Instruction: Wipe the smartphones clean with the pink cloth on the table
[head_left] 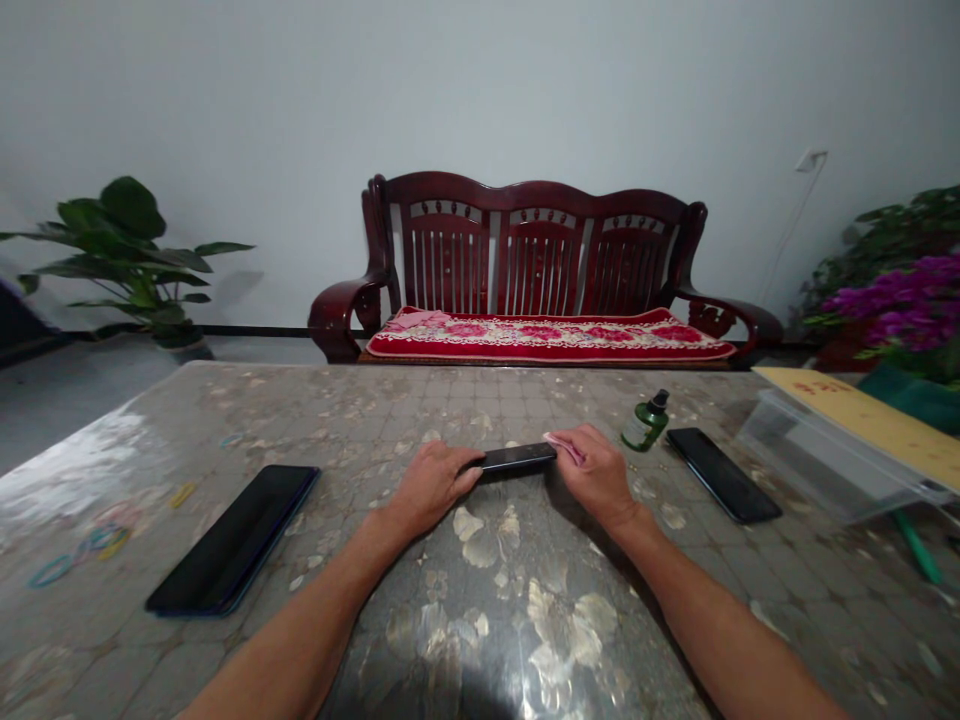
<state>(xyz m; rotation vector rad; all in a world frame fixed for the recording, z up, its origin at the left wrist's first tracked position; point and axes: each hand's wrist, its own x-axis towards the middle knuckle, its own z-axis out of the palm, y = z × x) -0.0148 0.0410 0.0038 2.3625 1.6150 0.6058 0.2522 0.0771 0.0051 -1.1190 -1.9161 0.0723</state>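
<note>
Just above the patterned table [420, 610], a dark smartphone [519, 459] is held edge-on between both hands. My left hand [433, 483] grips its left end, thumb and fingers closed on it. At the phone's right end, my right hand [596, 472] is closed around a small pink cloth [568, 448], which touches that end. Most of the cloth is hidden in the fingers. A green spray bottle [645, 421] stands upright beyond my right hand. Another black smartphone [722, 475] lies flat to the right of it.
A dark tablet [236, 540] lies on the left, with several coloured rubber bands [101, 540] beside it. On the right stands a clear plastic box [832, 465] under a yellow sheet [862, 410]. A green-handled tool [916, 548] lies below it. Behind the table is a wooden bench [536, 240].
</note>
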